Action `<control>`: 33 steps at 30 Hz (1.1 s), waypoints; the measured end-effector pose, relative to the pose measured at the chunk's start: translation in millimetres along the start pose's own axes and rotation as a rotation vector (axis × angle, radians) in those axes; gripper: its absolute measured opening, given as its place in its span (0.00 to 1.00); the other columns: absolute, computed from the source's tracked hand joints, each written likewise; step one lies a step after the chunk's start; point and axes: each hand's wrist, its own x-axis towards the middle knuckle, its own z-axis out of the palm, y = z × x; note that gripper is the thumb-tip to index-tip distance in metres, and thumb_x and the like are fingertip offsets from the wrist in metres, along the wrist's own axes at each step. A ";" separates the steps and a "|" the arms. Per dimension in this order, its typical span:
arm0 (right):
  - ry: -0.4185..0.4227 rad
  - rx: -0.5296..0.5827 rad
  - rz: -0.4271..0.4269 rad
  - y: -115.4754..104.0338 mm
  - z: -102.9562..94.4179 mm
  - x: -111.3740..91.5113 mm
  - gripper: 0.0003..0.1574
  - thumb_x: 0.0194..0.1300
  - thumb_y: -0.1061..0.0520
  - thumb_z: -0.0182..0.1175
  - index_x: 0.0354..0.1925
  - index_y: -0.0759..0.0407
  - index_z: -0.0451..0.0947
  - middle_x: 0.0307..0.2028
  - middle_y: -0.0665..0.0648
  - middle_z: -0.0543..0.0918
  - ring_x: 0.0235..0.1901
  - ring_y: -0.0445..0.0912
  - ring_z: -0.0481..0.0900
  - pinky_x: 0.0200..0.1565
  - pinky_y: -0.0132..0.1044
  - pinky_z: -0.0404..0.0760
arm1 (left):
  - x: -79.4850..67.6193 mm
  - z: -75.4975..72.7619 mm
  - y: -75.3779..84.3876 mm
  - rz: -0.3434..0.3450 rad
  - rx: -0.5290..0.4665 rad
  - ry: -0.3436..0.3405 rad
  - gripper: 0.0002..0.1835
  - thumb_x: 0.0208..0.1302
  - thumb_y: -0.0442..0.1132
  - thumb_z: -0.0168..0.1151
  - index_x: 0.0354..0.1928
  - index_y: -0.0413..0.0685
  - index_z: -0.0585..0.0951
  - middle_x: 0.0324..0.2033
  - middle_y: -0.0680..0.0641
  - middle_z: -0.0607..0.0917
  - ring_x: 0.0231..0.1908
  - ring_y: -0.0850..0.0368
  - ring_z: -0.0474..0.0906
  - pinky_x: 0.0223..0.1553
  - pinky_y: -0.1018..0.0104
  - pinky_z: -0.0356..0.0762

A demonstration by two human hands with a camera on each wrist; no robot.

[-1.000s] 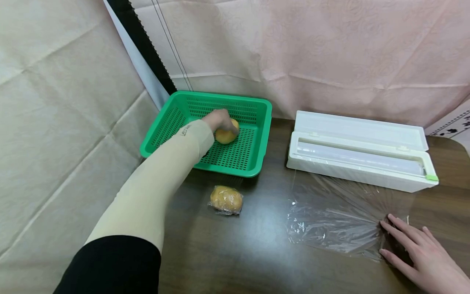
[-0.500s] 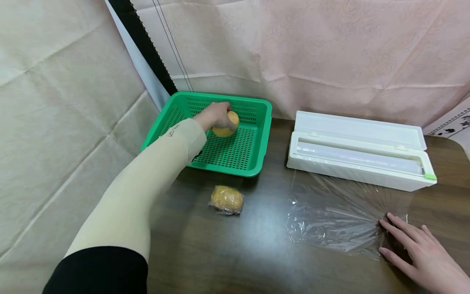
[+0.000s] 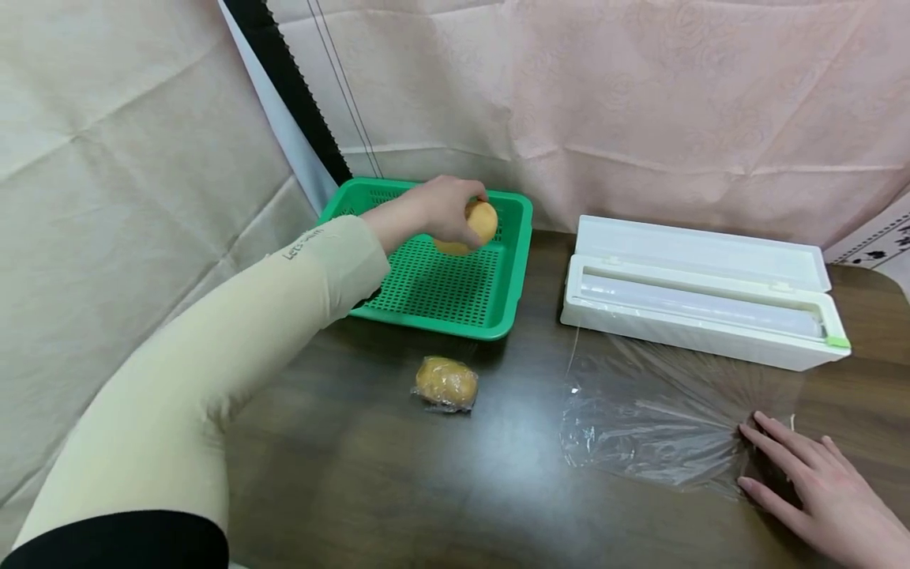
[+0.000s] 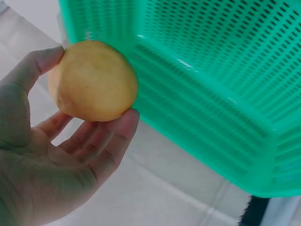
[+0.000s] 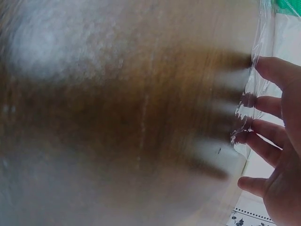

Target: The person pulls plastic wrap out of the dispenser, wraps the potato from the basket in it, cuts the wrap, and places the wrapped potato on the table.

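A smooth yellow potato [image 3: 483, 224] is gripped between the thumb and fingers of my left hand [image 3: 449, 207], above the green basket [image 3: 513, 292]. The left wrist view shows the bare potato [image 4: 94, 82] up close, pinched at its sides. On the brown table, in front of the basket, lies a second potato [image 3: 446, 382] wrapped in cling film. My right hand [image 3: 817, 482] rests with spread fingers on the near right end of a sheet of cling film [image 3: 640, 435]. That sheet runs out of a white dispenser box [image 3: 711, 344] and is creased toward the fingertips.
The dispenser's lid [image 3: 704, 249] stands raised at the back, with a film roll [image 3: 697, 304] inside. Pale cloth [image 3: 640, 103] hangs behind the table and along its left side. A white patterned cloth [image 3: 878, 245] shows at the far right.
My left hand has lifted the potato up from inside the basket and moved it slightly right. The right hand and the cling film have stayed in place.
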 end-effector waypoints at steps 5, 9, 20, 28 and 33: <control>0.007 0.003 0.008 -0.6 0.1 1.5 0.49 0.50 0.52 0.73 0.68 0.55 0.66 0.71 0.60 0.61 0.66 0.24 0.40 0.66 0.67 0.38 | -11.8 -7.7 27.0 0.073 0.027 0.002 0.33 0.52 0.49 0.64 0.62 0.54 0.70 0.50 0.51 0.76 0.48 0.54 0.69 0.43 0.59 0.72; 0.014 0.010 0.010 -2.8 0.4 4.3 0.49 0.48 0.52 0.74 0.67 0.55 0.67 0.69 0.61 0.63 0.66 0.23 0.41 0.66 0.68 0.39 | -18.9 -6.5 46.6 0.126 0.046 0.013 0.32 0.52 0.50 0.64 0.61 0.56 0.71 0.49 0.52 0.76 0.47 0.55 0.68 0.42 0.60 0.72; 0.039 0.019 -0.001 -4.2 -0.3 9.4 0.46 0.48 0.51 0.74 0.65 0.55 0.70 0.67 0.61 0.67 0.67 0.23 0.43 0.69 0.63 0.39 | -25.4 21.9 111.2 0.245 0.168 0.018 0.31 0.53 0.55 0.64 0.61 0.65 0.70 0.47 0.57 0.74 0.43 0.61 0.71 0.37 0.64 0.72; 0.039 -0.002 0.002 -2.7 0.3 8.9 0.46 0.47 0.50 0.74 0.65 0.54 0.71 0.67 0.61 0.67 0.66 0.21 0.42 0.68 0.63 0.39 | -14.9 67.8 170.9 0.304 0.243 -0.035 0.35 0.51 0.57 0.69 0.62 0.69 0.68 0.49 0.58 0.72 0.45 0.63 0.71 0.35 0.65 0.73; 0.023 -0.015 0.017 -2.4 1.8 9.9 0.47 0.48 0.49 0.74 0.65 0.53 0.70 0.68 0.62 0.67 0.65 0.20 0.41 0.67 0.66 0.40 | -6.1 100.4 207.8 0.329 0.270 -0.076 0.39 0.50 0.61 0.70 0.65 0.75 0.65 0.54 0.61 0.72 0.49 0.65 0.71 0.38 0.68 0.73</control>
